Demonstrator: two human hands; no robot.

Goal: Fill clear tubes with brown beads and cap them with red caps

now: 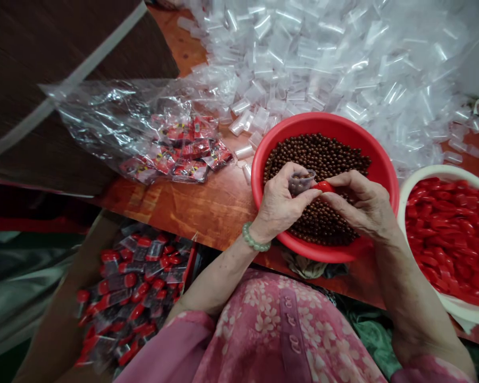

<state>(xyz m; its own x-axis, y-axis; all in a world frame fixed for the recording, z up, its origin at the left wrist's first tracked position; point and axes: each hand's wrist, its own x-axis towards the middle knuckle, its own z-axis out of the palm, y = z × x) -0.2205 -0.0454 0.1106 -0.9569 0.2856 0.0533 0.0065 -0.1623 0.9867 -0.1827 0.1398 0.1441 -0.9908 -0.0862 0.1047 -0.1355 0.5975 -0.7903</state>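
Note:
My left hand (281,205) is closed round a small clear plastic vial (300,182) that holds brown beads. My right hand (363,205) pinches a red cap (324,186) right at the vial's mouth. Both hands hover over a red bowl (377,159) filled with small brown beads (323,154). A green bead bracelet (254,242) circles my left wrist.
A white bowl (423,175) of red caps (455,234) stands at the right. A heap of empty clear vials (323,58) covers the far table. A clear bag (115,122) holds red packets (187,151). A box (189,266) of capped vials (131,298) sits below the wooden table's edge.

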